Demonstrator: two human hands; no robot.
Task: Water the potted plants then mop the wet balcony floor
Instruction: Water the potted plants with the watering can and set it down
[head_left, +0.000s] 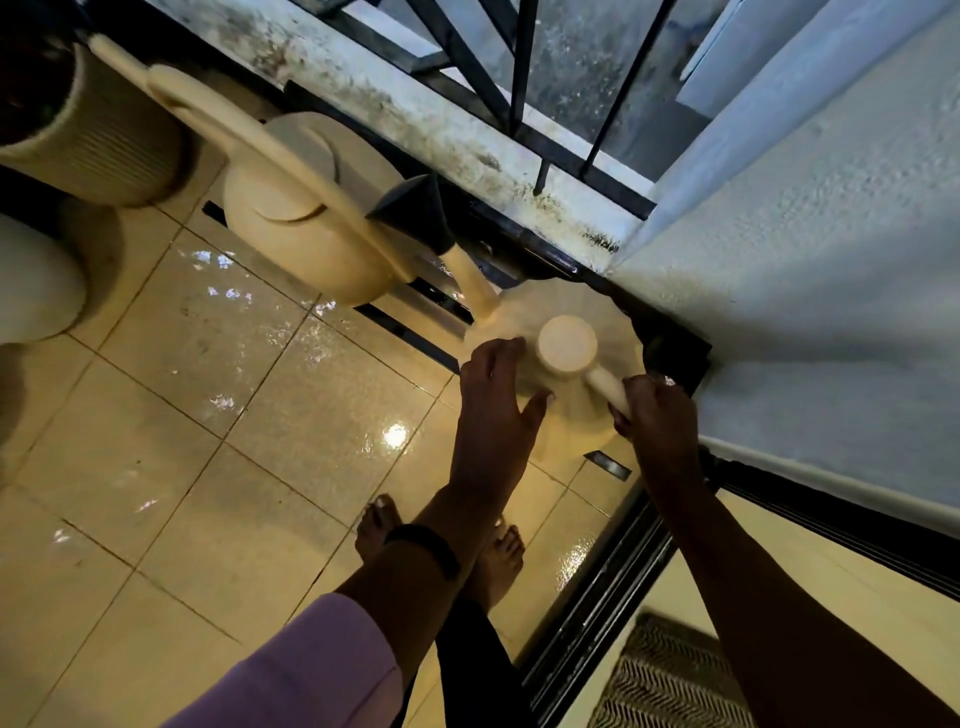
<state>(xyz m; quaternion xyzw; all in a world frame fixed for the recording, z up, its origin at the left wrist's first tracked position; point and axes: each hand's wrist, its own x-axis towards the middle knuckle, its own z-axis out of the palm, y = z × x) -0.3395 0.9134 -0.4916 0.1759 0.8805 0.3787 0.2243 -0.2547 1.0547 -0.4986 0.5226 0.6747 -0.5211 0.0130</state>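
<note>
Although motion blurs much of the head view, a cream watering can (561, 364) sits low in the balcony corner, between the wet tiled floor (218, 441) and the pale wall (810, 312); its spout (470, 280) rises to a dark rose (415, 213). The right hand (655, 415) is curled round the can's handle (605, 384); the left hand (498, 400) lies with straight fingers against the can's side, grasping nothing. The can looks like thin rigid plastic, light when empty but likely heavy and sloshing if filled, and slippery where wet; the handle is the sound place to hold, with a palm steadying the body. How much water it holds cannot be told; its base is hidden behind the hands. A second cream can (306, 218) stands beside a ribbed pot (104, 140), cut off at the frame's edge; no plant is clearly visible, and no mop is in view.
</note>
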